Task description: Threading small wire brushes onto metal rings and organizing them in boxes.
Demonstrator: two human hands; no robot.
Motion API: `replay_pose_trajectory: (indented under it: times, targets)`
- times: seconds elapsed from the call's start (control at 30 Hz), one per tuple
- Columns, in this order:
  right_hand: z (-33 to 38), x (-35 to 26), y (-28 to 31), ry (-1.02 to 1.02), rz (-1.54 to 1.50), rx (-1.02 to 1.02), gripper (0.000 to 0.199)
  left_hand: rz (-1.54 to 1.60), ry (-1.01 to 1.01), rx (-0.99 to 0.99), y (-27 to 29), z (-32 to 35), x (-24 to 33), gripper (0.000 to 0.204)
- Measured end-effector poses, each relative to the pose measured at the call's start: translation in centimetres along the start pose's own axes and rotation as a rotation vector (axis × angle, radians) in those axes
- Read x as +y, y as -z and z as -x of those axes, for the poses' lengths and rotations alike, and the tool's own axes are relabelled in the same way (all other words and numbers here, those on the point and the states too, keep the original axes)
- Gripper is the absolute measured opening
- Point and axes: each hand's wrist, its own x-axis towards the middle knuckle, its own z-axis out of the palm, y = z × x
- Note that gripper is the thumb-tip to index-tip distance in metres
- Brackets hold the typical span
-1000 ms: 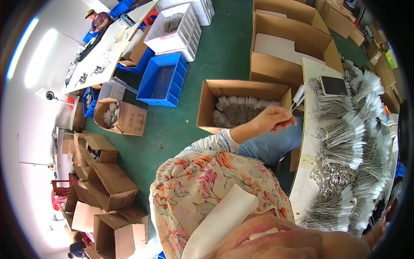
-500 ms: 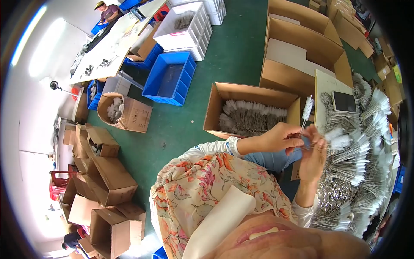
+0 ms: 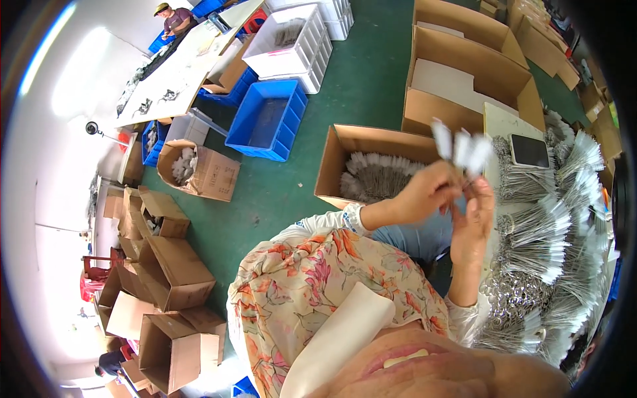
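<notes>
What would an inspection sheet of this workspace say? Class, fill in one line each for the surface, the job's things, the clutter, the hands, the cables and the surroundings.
Surface: white table at the right, mostly covered.
Job's things: small bunch of white tags, blurred, held up in both hands.
Clutter: rows of tagged wire bundles, a phone, a heap of metal rings.
Hands: left hand and right hand both pinch the bunch below the tags.
Cables: nothing seen.
Surroundings: green floor, open cardboard box with bundles, blue crate, empty cartons, another person at a far table.
</notes>
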Motion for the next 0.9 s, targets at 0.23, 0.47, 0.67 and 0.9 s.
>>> replay_pose_trajectory:
  times: [0.23, 0.47, 0.67, 0.9]
  targets:
    - [-0.7, -2.3, 1.7, 0.12, 0.186, -0.039, 0.029, 0.027, -0.372, 0.35, 0.6, -0.9, 2.4, 0.008]
    - [-0.3, -0.3, 2.3, -0.132, -0.163, -0.058, 0.034, -0.142, -0.59, 0.203, -2.6, 0.1, 1.7, 0.02]
    - [-0.4, -1.3, 2.0, -0.039, -0.554, -0.047, 0.024, -0.13, -0.532, 0.169, -5.0, 1.1, 0.7, 0.024]
    - [0.1, -3.5, 2.6, -0.064, -0.705, 0.052, 0.018, 0.442, 0.151, -0.064, -4.7, 1.7, 0.9, 0.027]
